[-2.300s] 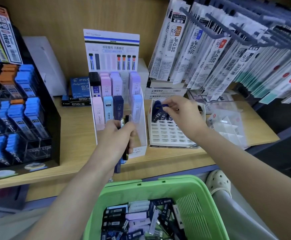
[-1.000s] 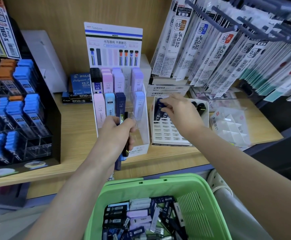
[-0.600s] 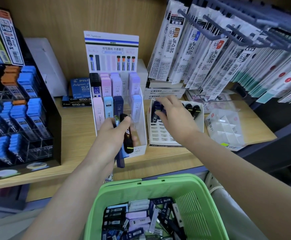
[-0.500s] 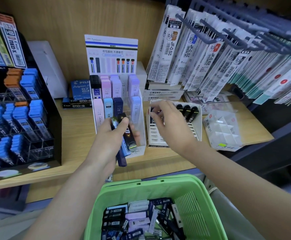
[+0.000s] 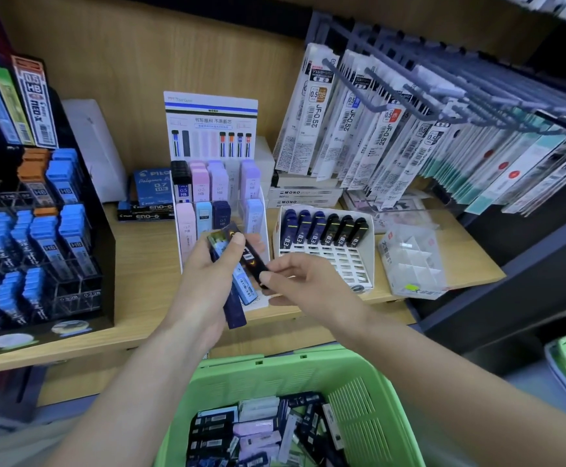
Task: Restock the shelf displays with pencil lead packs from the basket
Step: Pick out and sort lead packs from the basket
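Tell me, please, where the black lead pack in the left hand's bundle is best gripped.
Pinch the black lead pack by its free lower end, coming from the right, where the right hand is. The left hand's thumb pins its upper end on the bundle, and it slants down to the right, clear of the other packs.

Two bare, slender forearms, the left forearm (image 5: 133,382) and the right forearm (image 5: 443,375), end in the left hand (image 5: 204,291) and right hand (image 5: 305,288), thumbnails cut short. A blurred pale grey patch (image 5: 1,446) at lower left may be clothing.
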Action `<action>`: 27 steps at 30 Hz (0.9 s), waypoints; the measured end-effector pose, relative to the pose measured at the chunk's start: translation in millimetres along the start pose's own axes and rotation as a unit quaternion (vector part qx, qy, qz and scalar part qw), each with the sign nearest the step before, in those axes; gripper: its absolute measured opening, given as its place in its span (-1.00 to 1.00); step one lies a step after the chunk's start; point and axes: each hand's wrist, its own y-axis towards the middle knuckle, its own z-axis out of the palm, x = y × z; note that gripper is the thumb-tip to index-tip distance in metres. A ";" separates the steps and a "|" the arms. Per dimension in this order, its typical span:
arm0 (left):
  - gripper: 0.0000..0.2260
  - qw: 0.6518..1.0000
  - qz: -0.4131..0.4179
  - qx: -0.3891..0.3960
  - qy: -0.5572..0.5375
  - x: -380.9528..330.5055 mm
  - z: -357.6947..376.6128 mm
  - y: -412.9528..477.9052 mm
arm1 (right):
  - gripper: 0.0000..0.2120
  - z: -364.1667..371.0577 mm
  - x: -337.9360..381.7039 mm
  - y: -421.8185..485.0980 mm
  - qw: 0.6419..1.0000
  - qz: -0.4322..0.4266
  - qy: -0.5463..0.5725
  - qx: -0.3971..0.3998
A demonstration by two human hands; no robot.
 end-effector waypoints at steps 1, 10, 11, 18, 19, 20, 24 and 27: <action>-0.84 1.000 -0.002 0.003 0.023 0.9 0.2 -0.8 | -0.97 -2.9 0.4 -1.8 0.999 0.007 0.042 -0.007; -0.88 0.987 -0.008 0.032 0.154 20.2 10.0 3.7 | -0.88 -88.0 -3.4 3.0 0.956 -0.113 -0.100 -0.252; -0.86 0.988 -0.012 0.031 0.151 21.3 12.9 5.2 | -0.88 -97.0 -5.9 6.8 0.946 -0.117 -0.146 -0.266; -0.94 0.993 -0.075 0.024 0.088 26.3 26.6 8.8 | -0.87 -117.1 -23.5 45.4 0.904 -0.136 -0.306 -0.265; -0.94 0.993 -0.072 0.027 0.094 27.1 27.1 9.0 | -0.87 -117.5 -26.2 50.6 0.900 -0.138 -0.323 -0.257; -0.93 0.992 -0.068 0.029 0.103 27.9 27.4 9.4 | -0.87 -118.3 -29.2 55.7 0.896 -0.139 -0.340 -0.249; -0.90 0.990 -0.060 0.027 0.129 28.9 25.6 11.7 | -0.86 -122.5 -35.6 66.6 0.877 -0.143 -0.407 -0.212; -0.89 0.989 -0.059 0.022 0.130 29.3 24.8 13.2 | -0.85 -126.5 -34.8 68.6 0.871 -0.153 -0.424 -0.198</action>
